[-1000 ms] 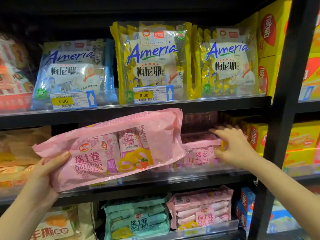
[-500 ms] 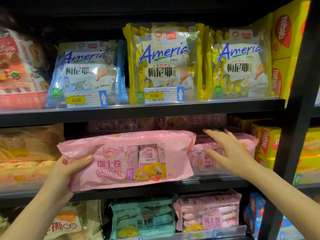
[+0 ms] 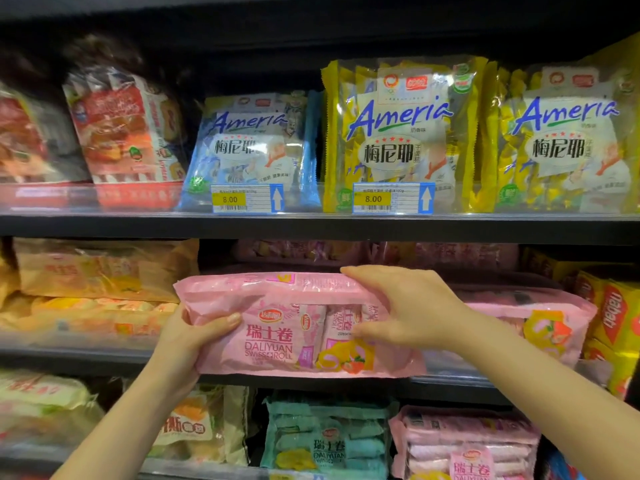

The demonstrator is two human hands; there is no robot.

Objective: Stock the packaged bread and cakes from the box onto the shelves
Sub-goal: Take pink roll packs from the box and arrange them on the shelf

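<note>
A pink Swiss roll pack [image 3: 277, 327] lies lengthwise at the front of the middle shelf [image 3: 104, 355]. My left hand [image 3: 194, 337] grips its left end, thumb on the front face. My right hand [image 3: 408, 306] clasps its right part, fingers over the top edge and thumb on the front. Right beside it, a second pink Swiss roll pack [image 3: 540, 320] lies on the same shelf, partly behind my right wrist. More pink packs show dimly deeper in the shelf.
The upper shelf [image 3: 311, 226] holds a blue Ameria bag [image 3: 249, 150], yellow Ameria bags [image 3: 398, 133] and red packs [image 3: 121, 129]. Orange bread packs [image 3: 97, 271] sit left on the middle shelf, yellow boxes [image 3: 613, 320] right. Below are teal [image 3: 325, 441] and pink [image 3: 467, 445] roll packs.
My right hand left the neighbouring pink pack and moved left onto the held pack. The pack has levelled out and gone further onto the middle shelf. The view shifted left.
</note>
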